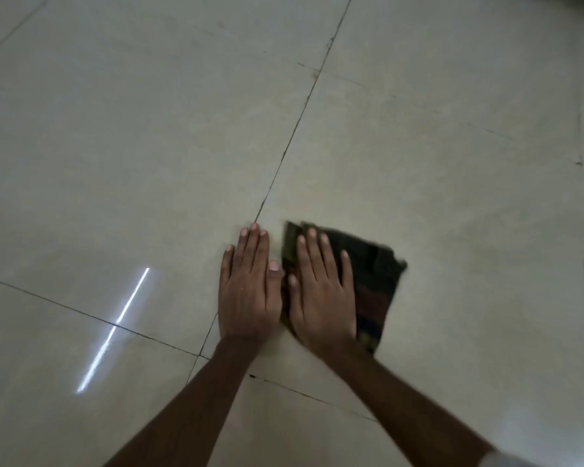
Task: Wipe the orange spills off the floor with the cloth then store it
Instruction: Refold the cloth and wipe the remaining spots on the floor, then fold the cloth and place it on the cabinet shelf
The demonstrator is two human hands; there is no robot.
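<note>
Pale beige glossy floor tiles (149, 146) across the whole view. Dark grout line (294, 129) running from far right of centre down toward the near middle, crossed by a second grout line (81, 311) slanting in from the left. Bright white streak of reflected light (115, 326) on the near left tile, lying across that second line. Small dark scuff marks (579, 162) at the far right. Faint hazy patches on the right-hand tile.

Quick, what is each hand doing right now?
Left hand: open, flat on the floor, holding nothing.
Right hand: open, pressed flat on the dark cloth.
</note>
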